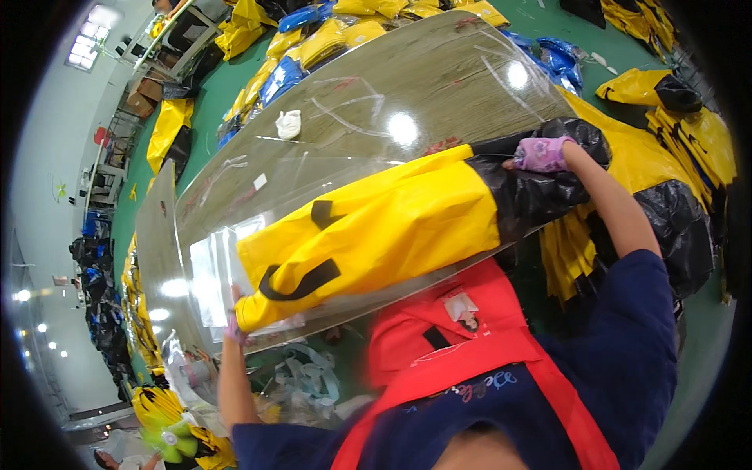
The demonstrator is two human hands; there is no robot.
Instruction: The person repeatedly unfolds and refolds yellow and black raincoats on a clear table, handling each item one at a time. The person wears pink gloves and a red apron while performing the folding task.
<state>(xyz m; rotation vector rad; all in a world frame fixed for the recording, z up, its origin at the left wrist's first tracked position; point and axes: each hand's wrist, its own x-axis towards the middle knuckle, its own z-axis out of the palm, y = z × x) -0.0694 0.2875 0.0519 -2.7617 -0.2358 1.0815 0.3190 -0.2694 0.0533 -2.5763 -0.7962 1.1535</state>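
A yellow bag of tarpaulin-like material (pixel 392 211) with a black end lies flat across the table in front of me. Two black strap pieces show on its yellow part, one of them curved into a loop. My left hand (pixel 236 323), in a purple glove, closes on the bag's near left corner; its fingers are partly hidden. At the other end, my right hand (pixel 540 154), in a patterned purple fingerless glove, grips the crumpled black material (pixel 540 196). Clear plastic sheets (pixel 211 274) lie under and beside the bag's left end.
The wood-patterned table (pixel 439 78) bears a small crumpled white item (pixel 288 124). Piles of yellow and blue packed bags (pixel 321 47) lie beyond its far edge. More yellow-and-black bags (pixel 650 164) hang or lie at the right. A green fan (pixel 174 440) stands lower left.
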